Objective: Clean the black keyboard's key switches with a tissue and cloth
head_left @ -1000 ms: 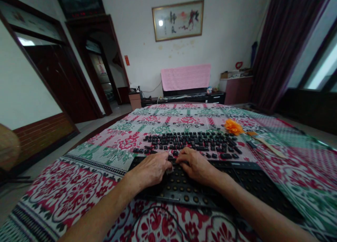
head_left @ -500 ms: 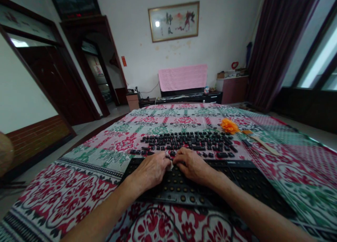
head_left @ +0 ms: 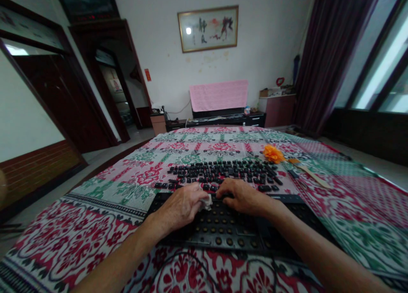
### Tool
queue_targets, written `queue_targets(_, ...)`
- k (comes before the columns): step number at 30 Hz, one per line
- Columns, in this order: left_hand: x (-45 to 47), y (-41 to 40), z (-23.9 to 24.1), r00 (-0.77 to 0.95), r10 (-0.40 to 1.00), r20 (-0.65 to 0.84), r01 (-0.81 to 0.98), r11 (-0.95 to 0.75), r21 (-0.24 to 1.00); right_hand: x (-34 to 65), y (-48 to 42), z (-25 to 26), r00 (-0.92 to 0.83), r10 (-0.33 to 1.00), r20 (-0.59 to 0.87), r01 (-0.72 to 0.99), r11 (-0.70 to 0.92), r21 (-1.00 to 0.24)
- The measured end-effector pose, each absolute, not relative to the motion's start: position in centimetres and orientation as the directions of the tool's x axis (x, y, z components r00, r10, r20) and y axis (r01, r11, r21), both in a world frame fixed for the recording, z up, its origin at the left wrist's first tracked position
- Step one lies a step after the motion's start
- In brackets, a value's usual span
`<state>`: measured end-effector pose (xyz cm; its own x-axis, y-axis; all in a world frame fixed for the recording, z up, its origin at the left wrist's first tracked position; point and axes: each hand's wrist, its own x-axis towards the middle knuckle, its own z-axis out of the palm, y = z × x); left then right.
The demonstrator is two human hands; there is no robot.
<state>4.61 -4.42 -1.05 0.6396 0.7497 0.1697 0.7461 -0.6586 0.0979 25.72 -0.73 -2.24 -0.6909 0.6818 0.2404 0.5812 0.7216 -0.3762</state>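
Note:
A black keyboard base (head_left: 230, 231) with its keycaps off lies on the table, its round key seats exposed. My left hand (head_left: 184, 203) is closed around a crumpled white tissue (head_left: 206, 202) over the upper middle of the base. Just right of it, my right hand (head_left: 244, 197) has its fingers curled down at the base's upper edge. What those fingertips hold, if anything, is hidden. Loose black keycaps (head_left: 219, 170) lie in rows beyond the base, a few of them close to my fingers.
Right of the keycaps lie an orange pompom-like flower (head_left: 273, 154) and a brush with a pale handle (head_left: 314, 176). A patterned cloth (head_left: 105, 225) covers the table. A black cable (head_left: 194, 255) curves out near the front. A pink cloth (head_left: 219, 96) hangs over a dark panel by the wall.
My hands have moved slightly apart, the right one shifting rightward. More of the white tissue shows in my left hand. The whole view has shifted a little.

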Motion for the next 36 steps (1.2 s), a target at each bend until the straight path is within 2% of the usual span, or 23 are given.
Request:
queue_targets(3, 5.6, -4.4, -1.6, 0.661, 0.736, 0.146, 0.732, -0.676, 0.087, 25.5, -0.8, -2.2, -0.677, 0.696, 0.241, 0.596, 0.71, -0.376)
queue_targets(8, 5.4, -4.7, -1.2, 0.681, 0.732, 0.023, 0.732, -0.68, -0.053, 25.6, -0.8, -2.4, -0.665, 0.702, 0.255, 0.593, 0.704, -0.391)
queue_targets(11, 4.4, -4.9, -0.5, 0.643, 0.766, -0.01, 0.763, -0.642, -0.075, 25.8, -0.8, -2.6, -0.659, 0.706, 0.262, 0.59, 0.7, -0.403)
queue_targets(15, 4.1, -4.6, -0.3, 0.617, 0.784, 0.069, 0.786, -0.618, -0.015, 25.6, -0.7, -2.6, -0.653, 0.711, 0.261, 0.59, 0.693, -0.415)
queue_targets(18, 5.0, -4.2, -1.0, 0.621, 0.772, 0.136, 0.78, -0.625, -0.018, 25.5, -0.6, -2.7, -0.653, 0.712, 0.26, 0.588, 0.692, -0.418)
queue_targets(24, 6.3, -4.3, -1.4, 0.631, 0.769, 0.098, 0.775, -0.62, -0.127, 25.8, -0.4, -2.8, -0.665, 0.707, 0.241, 0.578, 0.692, -0.433)
queue_targets(29, 5.7, -4.6, -0.7, 0.618, 0.786, 0.04, 0.78, -0.606, -0.156, 26.4, -0.3, -2.5, -0.707, 0.676, 0.207, 0.542, 0.706, -0.457)
queue_targets(32, 5.2, -4.6, -1.1, 0.616, 0.786, 0.056, 0.786, -0.608, -0.11, 26.4, -0.3, -2.4, -0.693, 0.696, 0.187, 0.556, 0.682, -0.474)
queue_targets(36, 5.4, -4.4, -2.0, 0.632, 0.755, 0.172, 0.766, -0.643, 0.008, 26.2, -0.3, -2.5, -0.679, 0.708, 0.193, 0.567, 0.673, -0.475)
